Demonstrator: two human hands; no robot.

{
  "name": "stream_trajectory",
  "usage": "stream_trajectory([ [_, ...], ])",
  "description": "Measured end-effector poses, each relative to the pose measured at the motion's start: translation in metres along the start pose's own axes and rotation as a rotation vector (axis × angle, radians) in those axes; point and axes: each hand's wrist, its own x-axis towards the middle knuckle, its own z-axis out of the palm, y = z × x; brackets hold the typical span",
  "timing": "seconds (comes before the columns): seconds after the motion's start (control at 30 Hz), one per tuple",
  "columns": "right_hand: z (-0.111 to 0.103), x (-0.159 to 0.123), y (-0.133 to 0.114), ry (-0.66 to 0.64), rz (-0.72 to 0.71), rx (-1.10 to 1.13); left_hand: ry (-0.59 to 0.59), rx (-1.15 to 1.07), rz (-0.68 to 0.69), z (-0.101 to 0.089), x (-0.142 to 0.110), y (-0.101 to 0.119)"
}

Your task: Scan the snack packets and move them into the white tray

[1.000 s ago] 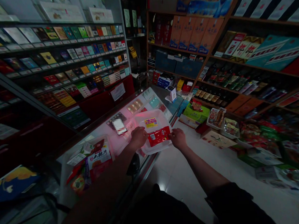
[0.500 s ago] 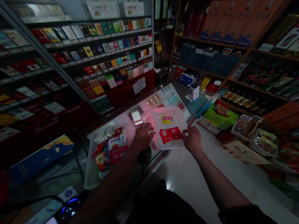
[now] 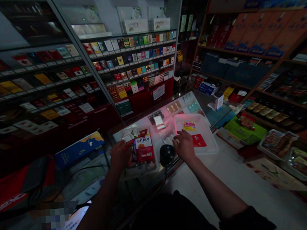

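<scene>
My left hand (image 3: 120, 155) reaches over the left edge of a white plastic tray (image 3: 157, 163), fingers bent around a small red packet (image 3: 129, 144) whose shape is mostly hidden. Several snack packets fill this tray, including a red-and-white one (image 3: 144, 149) with dark lettering. Between the two trays, my right hand (image 3: 184, 145) hangs beside a second white tray (image 3: 213, 144), fingers loosely bent and apart. That tray contains a yellow-and-purple packet (image 3: 189, 126) and a red packet (image 3: 198, 140), partly behind my hand. A black rounded device (image 3: 167, 154) on a cable stands between my arms.
The trays rest on a glass counter (image 3: 140, 120). A phone (image 3: 159, 123) lies beyond my right hand. Cigarette shelves (image 3: 139, 56) line the back. To the left are a blue box (image 3: 79, 148) and a red bag (image 3: 17, 191); packaged food (image 3: 274, 139) is stacked right.
My left hand has moved from beside the right tray to the left tray. My right hand has left the right tray's far edge and moved left. The view has turned left.
</scene>
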Motion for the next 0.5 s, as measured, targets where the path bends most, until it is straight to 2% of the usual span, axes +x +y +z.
stream_trajectory([
  [0.17,0.033,0.007,-0.061,-0.114,-0.086,0.03,0.006,0.13,-0.114,-0.001,-0.007,-0.033],
  [0.3,0.057,0.018,-0.101,-0.251,-0.158,-0.055,-0.055,0.201,-0.213,-0.002,0.004,-0.043],
  [0.5,0.09,0.045,-0.142,-0.451,-0.227,-0.128,-0.178,0.189,-0.197,0.007,0.027,-0.05],
])
